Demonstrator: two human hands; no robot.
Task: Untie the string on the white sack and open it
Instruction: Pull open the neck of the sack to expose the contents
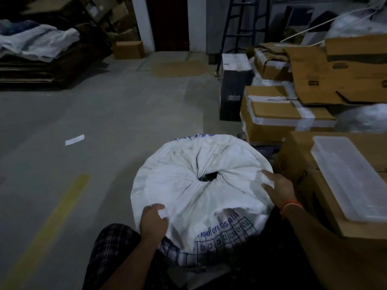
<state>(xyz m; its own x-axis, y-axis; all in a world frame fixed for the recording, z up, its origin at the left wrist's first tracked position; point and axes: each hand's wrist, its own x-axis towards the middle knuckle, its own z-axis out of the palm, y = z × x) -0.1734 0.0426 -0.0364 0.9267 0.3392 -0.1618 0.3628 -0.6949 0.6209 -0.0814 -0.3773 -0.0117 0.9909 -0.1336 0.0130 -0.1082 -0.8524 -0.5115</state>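
Head view looks down on a large round white woven plastic sack with blue printed lettering [201, 185], standing upright on the grey concrete floor [94, 122] directly in front of the person. Its top fabric is gathered into radiating pleats toward a small dark puckered opening [208, 176] at the centre; the string itself cannot be made out in the dim light. At the near left edge of the sack's top, the left hand [154, 221] has its fingers curled around a fold of the white fabric, clenching it. On the right edge sits the right hand [276, 188], fingers spread and bent into the cloth, pinching a bunch of it; an orange thread band [291, 205] circles that wrist. Both grips lie on the rim of the sack, well apart from the central pucker, which lies between them and slightly farther away. Checked trousers [113, 248] show below the left hand. Brown cardboard boxes [278, 114] are stacked to the right, one carrying a clear plastic tray [351, 176]
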